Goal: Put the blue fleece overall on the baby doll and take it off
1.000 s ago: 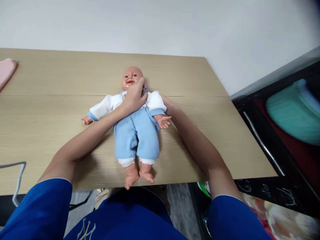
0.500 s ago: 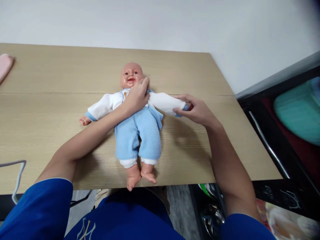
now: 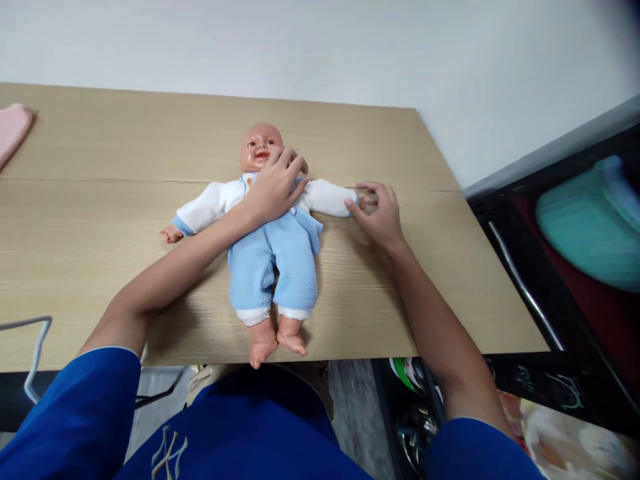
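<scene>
A bald baby doll lies on its back on the wooden table, dressed in a white and light blue outfit. Across its chest rests my left hand, near the chin and shoulder, with thumb and fingers apart. My right hand is at the end of the doll's outstretched white sleeve, thumb and fingers around the blue cuff. Small doll fingers show out of that cuff between my thumb and fingers. The doll's other arm lies stretched out to the left.
A pink object lies at the table's far left. A pale cable bends at the near left edge. To the right stands a dark rack or shelf with a teal container. Other items sit below the table edge at lower right.
My left hand has loosened, its thumb and fingers parting. My right hand has shifted left, and the sleeve's cuff sits farther back, so the doll's fingers now show.
</scene>
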Demonstrator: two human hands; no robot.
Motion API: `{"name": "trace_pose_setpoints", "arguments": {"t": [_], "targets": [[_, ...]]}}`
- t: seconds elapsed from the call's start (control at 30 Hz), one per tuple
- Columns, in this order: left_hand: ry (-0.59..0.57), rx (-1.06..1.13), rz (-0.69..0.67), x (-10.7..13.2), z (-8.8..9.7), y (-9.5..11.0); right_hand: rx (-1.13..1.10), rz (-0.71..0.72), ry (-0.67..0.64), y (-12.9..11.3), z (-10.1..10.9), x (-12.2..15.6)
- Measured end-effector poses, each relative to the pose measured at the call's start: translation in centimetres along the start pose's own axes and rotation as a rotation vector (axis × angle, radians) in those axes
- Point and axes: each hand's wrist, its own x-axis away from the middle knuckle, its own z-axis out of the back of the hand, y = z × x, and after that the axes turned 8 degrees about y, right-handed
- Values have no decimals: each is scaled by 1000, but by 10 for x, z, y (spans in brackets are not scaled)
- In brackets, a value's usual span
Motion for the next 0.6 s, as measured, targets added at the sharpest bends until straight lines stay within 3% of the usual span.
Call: {"name": "trace_pose_setpoints", "arguments": {"t": [0.1,0.23,0.3,0.47,0.53,0.6], "targets": [[-33,11,-50,5,20,19,53,133,47,-35,-3,8],[-101,52,-69,25,47,39,-261,266,-294,-78,-13,24],[-106,63,-45,38,56,39,-408,170,-399,-87,-20,31],[-146,111,-11,60,66,23,-838,-375,-441,-82,-45,33],[-158,123,-23,63,64,17,-817,-392,-380,-78,-55,34],[-155,115,-32,64,62,13,-622,-282,-259,-75,-61,37]]}}
